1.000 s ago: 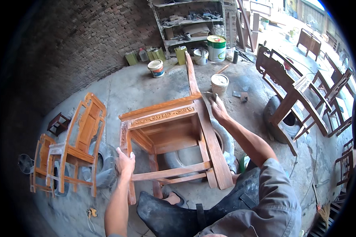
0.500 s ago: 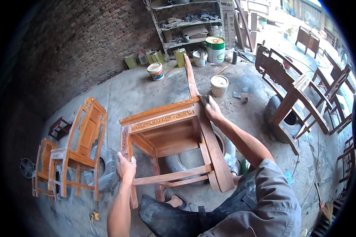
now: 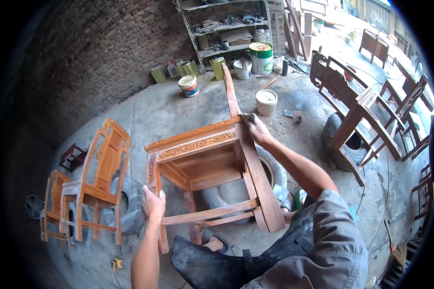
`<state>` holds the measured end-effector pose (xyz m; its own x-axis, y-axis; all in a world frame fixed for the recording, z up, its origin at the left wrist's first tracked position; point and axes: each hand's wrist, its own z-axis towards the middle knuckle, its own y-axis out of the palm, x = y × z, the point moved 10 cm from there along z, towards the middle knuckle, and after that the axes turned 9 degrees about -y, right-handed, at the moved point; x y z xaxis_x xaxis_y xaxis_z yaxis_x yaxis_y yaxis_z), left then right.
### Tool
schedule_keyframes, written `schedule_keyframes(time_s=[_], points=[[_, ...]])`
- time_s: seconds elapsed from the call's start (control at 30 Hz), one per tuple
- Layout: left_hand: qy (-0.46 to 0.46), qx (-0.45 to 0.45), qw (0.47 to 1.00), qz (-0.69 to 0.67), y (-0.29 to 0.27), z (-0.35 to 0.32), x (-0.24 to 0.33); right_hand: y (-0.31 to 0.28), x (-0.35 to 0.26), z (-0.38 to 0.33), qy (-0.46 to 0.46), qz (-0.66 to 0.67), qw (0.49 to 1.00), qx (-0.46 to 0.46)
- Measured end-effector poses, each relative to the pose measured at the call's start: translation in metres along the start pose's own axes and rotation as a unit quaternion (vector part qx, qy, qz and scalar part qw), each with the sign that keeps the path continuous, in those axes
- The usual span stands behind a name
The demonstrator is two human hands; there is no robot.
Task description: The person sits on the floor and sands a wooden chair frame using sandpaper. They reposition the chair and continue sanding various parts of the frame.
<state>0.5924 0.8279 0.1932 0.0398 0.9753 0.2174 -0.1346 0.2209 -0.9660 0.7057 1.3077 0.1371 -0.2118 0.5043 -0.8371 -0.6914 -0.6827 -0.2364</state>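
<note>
An unfinished wooden chair (image 3: 197, 208) lies tipped over in front of me, its carved apron facing up and its legs toward my body. My left hand (image 3: 154, 204) is closed around the chair's front leg at the left, thumb up. At the far right corner, my right hand (image 3: 256, 130) is closed, pressing on the side rail close to where it meets the long back post. A dark grey piece, seemingly sandpaper, is under its fingers, mostly hidden by them. Beneath the chair lies a tyre (image 3: 212, 198).
At left, lighter chairs (image 3: 106, 164) stand by another tyre (image 3: 130, 207). Darker chair frames (image 3: 357, 120) are at right, one resting on a tyre. Behind are a white bucket (image 3: 266, 102), a smaller paint bucket (image 3: 188, 85), a large paint drum (image 3: 261, 59) and a shelf rack (image 3: 231, 49). A broom (image 3: 399, 255) lies lower right.
My right hand has slid slightly up and left along the chair's corner, and the dark piece shows less. My left hand keeps its hold on the leg.
</note>
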Motion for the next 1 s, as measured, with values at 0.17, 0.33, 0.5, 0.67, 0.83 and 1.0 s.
schedule_keyframes(time_s=[0.17,0.33,0.5,0.67,0.83,1.0], points=[[-0.011,-0.004,1.000,0.013,-0.003,0.000,-0.008,-0.042,-0.008,0.035,-0.068,-0.022,0.992,-0.106],[-0.009,-0.022,1.000,0.002,0.001,-0.003,0.011,-0.005,0.011,0.060,-0.134,-0.024,0.977,-0.163],[-0.018,-0.003,1.000,0.009,-0.004,-0.001,0.000,-0.006,0.007,0.069,-0.090,0.006,0.973,-0.211],[-0.052,-0.044,0.998,0.012,-0.005,-0.007,0.005,-0.005,-0.006,0.059,-0.140,-0.008,0.974,-0.177],[-0.031,-0.020,0.999,0.016,-0.003,-0.001,0.000,-0.017,-0.006,0.063,-0.128,0.016,0.977,-0.168],[-0.023,-0.015,1.000,0.012,-0.005,-0.003,0.002,-0.022,-0.011,0.068,-0.156,-0.110,0.960,-0.202]])
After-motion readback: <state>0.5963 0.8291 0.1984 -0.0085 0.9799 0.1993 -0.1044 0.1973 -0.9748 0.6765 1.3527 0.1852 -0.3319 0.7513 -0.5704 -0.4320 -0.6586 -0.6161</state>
